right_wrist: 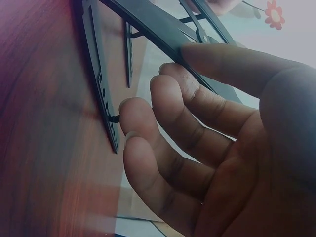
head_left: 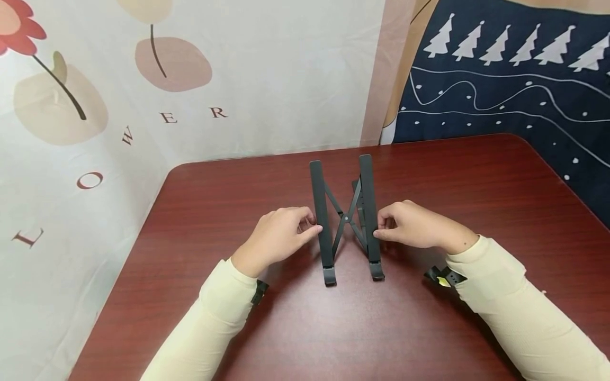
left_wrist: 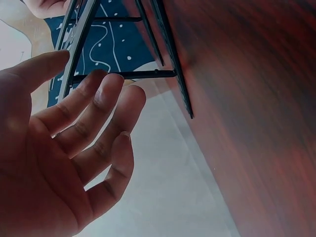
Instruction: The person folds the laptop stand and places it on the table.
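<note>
A black folding laptop stand (head_left: 368, 201) stands opened out on the table, its two long bars joined by an X-shaped brace (head_left: 346, 217). Each bar ends in a bent lip at the near end. My left hand (head_left: 278, 233) pinches the left bar (head_left: 320, 198) at its outer edge, thumb on top and fingers below. On the other side, my right hand (head_left: 413, 225) pinches the right bar in the same way, its thumb (right_wrist: 217, 64) against the bar's upper face. In the left wrist view, the stand's lower bar (left_wrist: 170, 49) and a crossbar (left_wrist: 148, 74) show beyond the fingertips.
The stand is on a reddish-brown wood-grain table (head_left: 405, 328) with rounded far corners. A pale cloth (head_left: 286, 74) with flowers and letters hangs behind and to the left. At the right hangs a dark blue cloth (head_left: 486, 90) with white trees. Black straps circle both wrists.
</note>
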{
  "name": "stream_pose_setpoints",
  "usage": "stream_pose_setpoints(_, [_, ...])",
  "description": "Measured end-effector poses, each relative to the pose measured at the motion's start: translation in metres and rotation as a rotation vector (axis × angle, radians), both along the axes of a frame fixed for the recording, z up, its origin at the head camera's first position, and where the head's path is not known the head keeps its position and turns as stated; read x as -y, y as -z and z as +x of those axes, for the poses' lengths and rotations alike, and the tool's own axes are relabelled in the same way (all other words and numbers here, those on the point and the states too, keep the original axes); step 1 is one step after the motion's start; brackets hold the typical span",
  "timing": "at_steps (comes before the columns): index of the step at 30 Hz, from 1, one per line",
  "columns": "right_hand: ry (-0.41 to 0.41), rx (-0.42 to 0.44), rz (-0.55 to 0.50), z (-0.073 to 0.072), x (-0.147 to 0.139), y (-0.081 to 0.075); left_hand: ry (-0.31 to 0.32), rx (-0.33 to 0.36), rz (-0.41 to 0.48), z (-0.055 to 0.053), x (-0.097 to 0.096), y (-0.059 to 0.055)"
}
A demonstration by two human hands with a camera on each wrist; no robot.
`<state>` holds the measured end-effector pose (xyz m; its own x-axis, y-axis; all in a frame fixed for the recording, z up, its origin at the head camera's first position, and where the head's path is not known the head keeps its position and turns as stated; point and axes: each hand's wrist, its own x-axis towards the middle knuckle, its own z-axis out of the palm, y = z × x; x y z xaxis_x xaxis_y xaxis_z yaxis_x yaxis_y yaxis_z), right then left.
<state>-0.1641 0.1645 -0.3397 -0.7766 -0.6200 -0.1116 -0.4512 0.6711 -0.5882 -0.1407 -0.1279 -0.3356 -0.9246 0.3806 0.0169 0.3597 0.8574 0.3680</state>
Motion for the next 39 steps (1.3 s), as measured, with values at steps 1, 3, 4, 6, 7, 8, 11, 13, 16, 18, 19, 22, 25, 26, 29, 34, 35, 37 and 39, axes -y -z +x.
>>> stream_pose_setpoints(1, [0.0,0.002,0.002,0.0001,0.0,-0.0001,0.002,0.002,0.0,0.0001,-0.0004,0.0004])
stream_pose_setpoints(3, [0.001,0.002,0.003,0.0001,0.0001,-0.0005,0.005,0.007,0.002,0.0004,-0.0012,0.001])
stream_pose_setpoints(4, [0.002,0.0,0.004,-0.0001,0.0001,-0.0006,0.008,0.01,0.0,0.0004,-0.0015,0.0014])
stream_pose_setpoints(6, [0.001,-0.006,0.001,0.0,0.0,-0.0008,0.013,0.016,-0.003,0.0007,-0.002,0.0018])
stream_pose_setpoints(7, [0.002,-0.007,-0.001,0.0,-0.0001,-0.0007,0.016,0.02,-0.003,0.0009,-0.0022,0.0017])
stream_pose_setpoints(8, [0.002,-0.008,-0.004,0.0,-0.0003,-0.0004,0.02,0.027,-0.004,0.0011,-0.0024,0.0018])
stream_pose_setpoints(11, [-0.004,-0.012,-0.01,0.0003,-0.0003,0.0002,0.034,0.04,-0.006,0.0009,-0.0027,0.0032])
stream_pose_setpoints(13, [-0.003,-0.015,-0.009,0.0002,-0.0002,0.0008,0.044,0.046,-0.003,0.0005,-0.003,0.0046])
stream_pose_setpoints(16, [-0.002,-0.014,-0.008,0.0003,0.0004,0.0007,0.061,0.044,0.003,-0.0003,-0.0035,0.0062])
stream_pose_setpoints(18, [-0.002,-0.014,-0.01,0.0003,0.0007,0.0006,0.071,0.046,0.008,-0.0007,-0.0039,0.0064])
stream_pose_setpoints(19, [0.0,-0.013,-0.01,0.0003,0.0007,0.0005,0.076,0.046,0.008,-0.0008,-0.004,0.0062])
stream_pose_setpoints(22, [-0.001,-0.014,-0.01,0.0002,0.0009,0.0004,0.085,0.053,0.008,-0.001,-0.0046,0.0052])
stream_pose_setpoints(25, [-0.001,-0.015,-0.008,0.0,0.0009,0.0001,0.086,0.063,0.011,-0.0009,-0.0052,0.0042])
stream_pose_setpoints(26, [0.0,-0.016,-0.009,0.0002,0.0007,-0.0001,0.087,0.067,0.013,-0.0011,-0.0055,0.0041])
stream_pose_setpoints(29, [0.003,-0.019,-0.01,0.0005,0.001,-0.0005,0.088,0.067,0.017,-0.0012,-0.0058,0.0041])
stream_pose_setpoints(34, [0.008,-0.023,-0.015,0.0011,0.0011,0.0003,0.096,0.057,0.017,-0.0017,-0.0062,0.0047])
stream_pose_setpoints(35, [0.006,-0.027,-0.018,0.0013,0.001,0.0004,0.097,0.058,0.018,-0.0018,-0.0061,0.005])
stream_pose_setpoints(37, [0.006,-0.029,-0.02,0.0015,0.0013,0.0005,0.098,0.058,0.021,-0.0017,-0.0062,0.0051])
stream_pose_setpoints(39, [0.009,-0.03,-0.021,0.0016,0.0017,0.0008,0.097,0.057,0.024,-0.0014,-0.0062,0.0051])
